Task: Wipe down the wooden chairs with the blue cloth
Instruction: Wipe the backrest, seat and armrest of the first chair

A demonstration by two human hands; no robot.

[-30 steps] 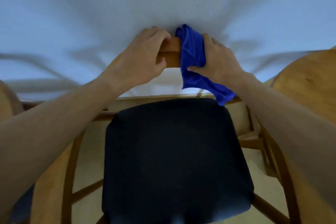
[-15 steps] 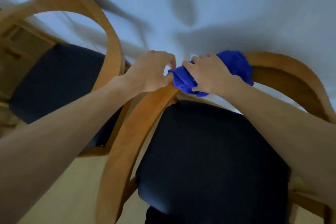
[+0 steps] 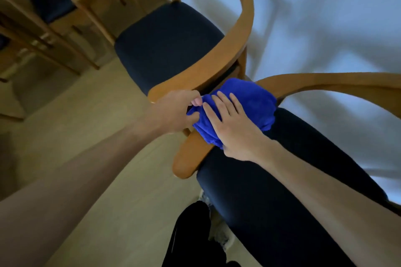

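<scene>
You see a dim, bluish-lit scene. Soft, smeared shadows streak the white cloth (image 3: pixel 325 28) at upper right. Wide-angle distortion bends the chair arms (image 3: pixel 217 67) and stretches your forearms at the lower edges; the far upper-left corner is blurred.

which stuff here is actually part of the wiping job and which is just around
Part of the job:
- blue cloth, bunched on the near chair's armrest
- right hand, flat on the cloth
- left hand, pinching the cloth's edge
- second chair beside it, another wooden chair further off

Just around:
- white tablecloth
- floor
</scene>
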